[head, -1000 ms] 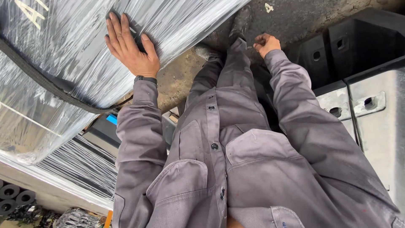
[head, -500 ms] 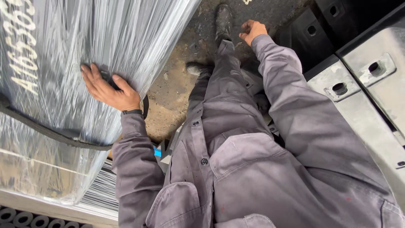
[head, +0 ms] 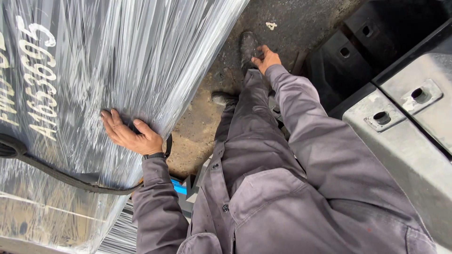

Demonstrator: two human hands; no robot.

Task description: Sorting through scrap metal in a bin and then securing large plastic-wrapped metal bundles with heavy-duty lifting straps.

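- The big shiny coil (head: 141, 61) runs off the top, left and bottom edges of my view, so I cannot see its full shape.
- My left hand (head: 126, 135) lies flat on it; the palm is hidden, and I cannot tell how hard it presses.
- The dark strap (head: 61, 175) leaves the frame at the left edge, and its other end disappears behind my left sleeve (head: 157, 202).
- My right hand (head: 266, 59) is small at this angle, down by the boot (head: 248, 45); its fingertips are hidden, so whether it grips anything I cannot tell.
- A blue object (head: 179, 187) shows only as a sliver between sleeve and jacket.
- The grey metal block (head: 405, 141) is cut off at the right edge.
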